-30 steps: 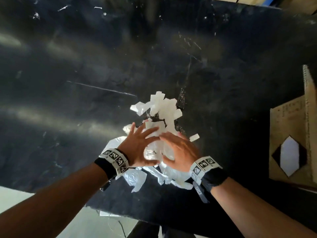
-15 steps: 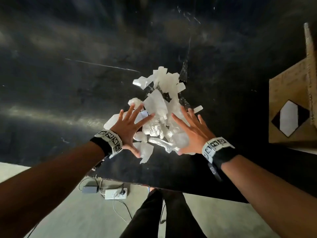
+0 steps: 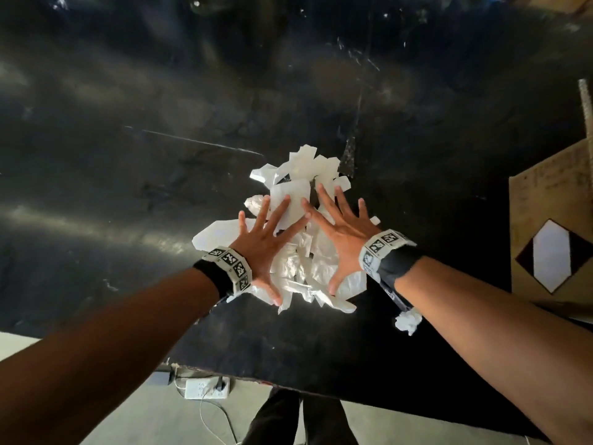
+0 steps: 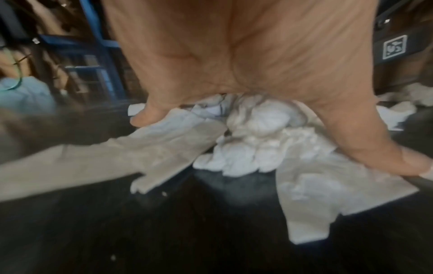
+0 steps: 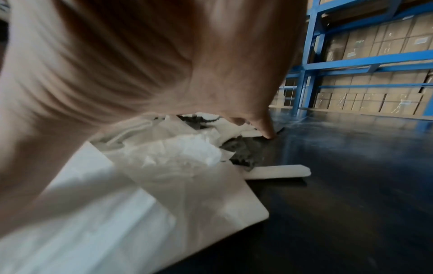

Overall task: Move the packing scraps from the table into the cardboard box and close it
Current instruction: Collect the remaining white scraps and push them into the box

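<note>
scraps (image 3: 298, 200): white crumpled pile, mid-table (image 3: 128, 187) | box (image 3: 545, 220): brown cardboard, right edge, apart

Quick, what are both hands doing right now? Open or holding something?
Left hand: open, fingers spread, pressing on the heap of white paper and plastic scraps.
Right hand: open, spread flat on the same heap.

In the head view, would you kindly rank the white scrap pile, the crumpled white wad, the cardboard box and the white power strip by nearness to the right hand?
1. White scrap pile, under the right hand.
2. Crumpled white wad, beside the forearm.
3. Cardboard box, far right.
4. White power strip, on the floor.
</note>
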`<state>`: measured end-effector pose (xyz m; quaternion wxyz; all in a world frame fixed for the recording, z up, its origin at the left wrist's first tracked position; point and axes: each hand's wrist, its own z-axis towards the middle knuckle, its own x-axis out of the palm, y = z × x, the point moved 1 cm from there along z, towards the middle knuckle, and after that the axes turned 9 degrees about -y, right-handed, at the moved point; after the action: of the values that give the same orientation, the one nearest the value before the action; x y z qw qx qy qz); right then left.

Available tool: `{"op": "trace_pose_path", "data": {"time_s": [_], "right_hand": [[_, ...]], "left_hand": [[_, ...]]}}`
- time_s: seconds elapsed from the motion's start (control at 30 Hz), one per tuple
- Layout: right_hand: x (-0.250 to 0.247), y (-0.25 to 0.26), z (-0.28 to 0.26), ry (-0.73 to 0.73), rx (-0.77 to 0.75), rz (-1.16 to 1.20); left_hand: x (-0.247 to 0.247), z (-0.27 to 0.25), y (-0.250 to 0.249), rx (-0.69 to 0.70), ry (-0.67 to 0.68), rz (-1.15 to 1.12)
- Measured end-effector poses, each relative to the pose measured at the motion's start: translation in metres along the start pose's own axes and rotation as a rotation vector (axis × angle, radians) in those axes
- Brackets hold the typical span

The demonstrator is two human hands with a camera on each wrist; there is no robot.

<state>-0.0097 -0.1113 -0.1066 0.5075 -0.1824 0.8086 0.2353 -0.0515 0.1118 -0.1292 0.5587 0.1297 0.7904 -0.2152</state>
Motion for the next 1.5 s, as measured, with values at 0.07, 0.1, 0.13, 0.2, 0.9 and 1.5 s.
{"op": "trace_pose_path", "data": {"time_s": [0.07, 0.1, 0.13, 0.2, 0.9, 1.5], "right_hand": [[0.003, -0.001, 0.015, 0.021, 0.012, -0.002], [0.005, -0.002, 0.02, 0.025, 0.017, -0.01], [0.006, -0.002, 0.024, 0.031, 0.017, -0.019], [0.009, -0.001, 0.029, 0.031, 0.016, -0.02], [0.046, 0.027, 0.034, -0.495, 0.077, 0.221], [-0.072, 0.064, -0.026, -0.597, 0.166, 0.186]], "left_hand": [[0.005, 0.004, 0.005, -0.024, -0.004, -0.048], [0.006, 0.005, 0.007, -0.023, -0.032, -0.06], [0.007, 0.005, 0.008, -0.018, -0.061, -0.078], [0.01, 0.002, 0.006, -0.025, -0.115, -0.135], [0.027, 0.006, -0.027, -0.311, -0.383, -0.259], [-0.079, -0.031, -0.039, -0.236, -0.606, -0.405]]}}
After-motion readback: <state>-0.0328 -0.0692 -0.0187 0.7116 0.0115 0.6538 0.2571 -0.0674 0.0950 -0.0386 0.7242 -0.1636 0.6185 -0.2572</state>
